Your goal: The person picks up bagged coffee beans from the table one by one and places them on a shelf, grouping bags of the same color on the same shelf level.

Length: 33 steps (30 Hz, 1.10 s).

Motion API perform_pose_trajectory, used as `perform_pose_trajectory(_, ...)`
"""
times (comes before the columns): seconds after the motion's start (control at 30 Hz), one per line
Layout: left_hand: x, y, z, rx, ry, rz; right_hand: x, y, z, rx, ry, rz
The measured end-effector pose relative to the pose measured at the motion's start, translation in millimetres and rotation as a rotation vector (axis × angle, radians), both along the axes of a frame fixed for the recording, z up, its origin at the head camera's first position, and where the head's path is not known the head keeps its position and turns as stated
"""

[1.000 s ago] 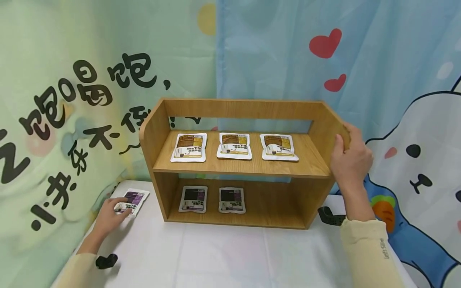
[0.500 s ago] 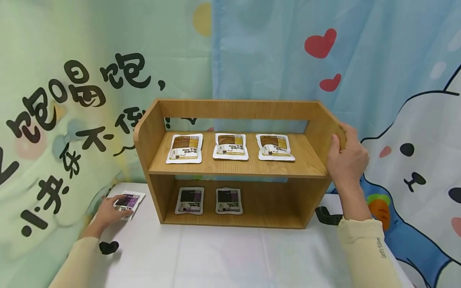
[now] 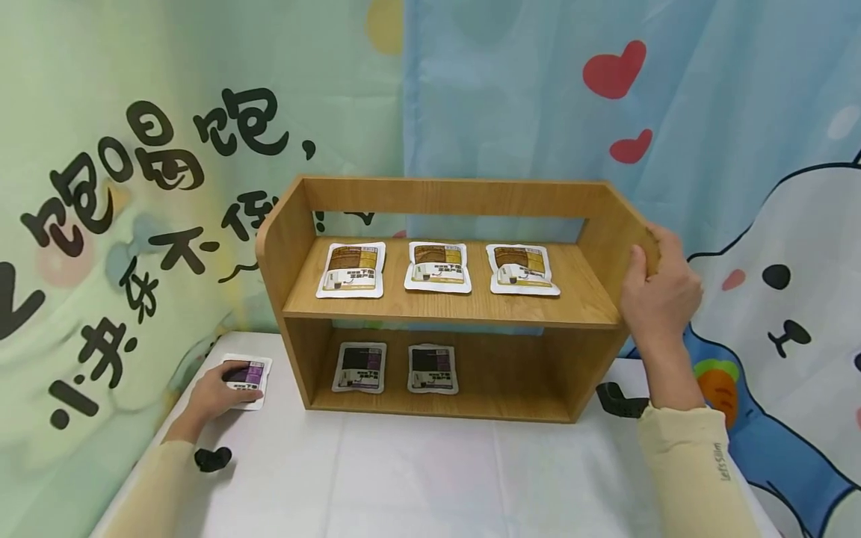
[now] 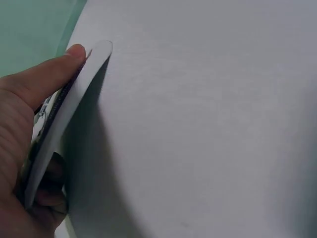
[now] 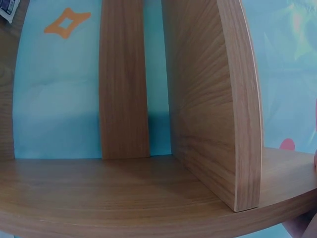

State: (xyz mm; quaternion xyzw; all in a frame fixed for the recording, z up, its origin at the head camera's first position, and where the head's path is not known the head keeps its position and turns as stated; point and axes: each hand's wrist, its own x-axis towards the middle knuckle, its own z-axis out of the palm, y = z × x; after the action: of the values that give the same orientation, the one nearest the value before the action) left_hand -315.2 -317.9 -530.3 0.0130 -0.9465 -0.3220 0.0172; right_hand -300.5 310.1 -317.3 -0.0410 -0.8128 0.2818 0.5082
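Note:
My left hand (image 3: 218, 392) pinches a flat white pouch (image 3: 252, 379) with a dark and purple label, left of the wooden shelf (image 3: 440, 420). In the left wrist view, thumb and curled fingers hold the pouch (image 4: 74, 106) by its edges, tilted over the white cloth with a shadow beneath. My right hand (image 3: 662, 295) grips the top front of the shelf's right side panel. Two dark-labelled pouches, a left one (image 3: 359, 367) and a middle one (image 3: 432, 369), lie on the lower level. Three pouches with brown and yellow labels, one in the middle (image 3: 438, 267), lie on the upper board.
The shelf stands on a white-covered table (image 3: 430, 478). Behind it hangs a printed curtain (image 3: 498, 97), with another stretch along the left side. A black strap piece shows by each wrist. The right wrist view shows the shelf's side panel (image 5: 208, 99) and a back slat (image 5: 124, 79).
The pouch in my left hand has turned from slanted to more upright in the head view. My right hand keeps its grip on the shelf. The head view shifts slightly.

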Motion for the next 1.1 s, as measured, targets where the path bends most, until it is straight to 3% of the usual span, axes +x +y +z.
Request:
perform_pose_trajectory(0.2, 12.1, 2.6, -3.2, 0.021, 0.001, 0.018, -0.2, -1.0, 1.0, 0.015, 0.016, 0.005)
perform_pose_trajectory(0.43, 37.3, 13.0, 3.3, 0.081, 0.062, 0.062, -2.0, -1.4, 3.0, 0.013, 0.016, 0.02)
perform_pose_trajectory(0.63, 68.3, 38.5, 7.9, 0.177, 0.115, 0.086, -0.3, 1.8, -1.7, 0.019, 0.027, 0.005)
perform_pose_trajectory(0.8, 93.1, 66.8, 1.6, 0.241, 0.155, 0.108, 1.6, 2.2, -4.6, 0.017, 0.002, 0.012)
perform_pose_trajectory(0.97, 108.7, 97.9, -5.2, 0.267, 0.196, 0.189, 3.0, 3.0, -3.9, 0.009, -0.004, 0.009)
perform_pose_trajectory(1.1, 115.5, 110.4, -8.8, 0.341, 0.23, 0.256, 4.3, 4.0, -1.8, -0.004, -0.01, 0.01)
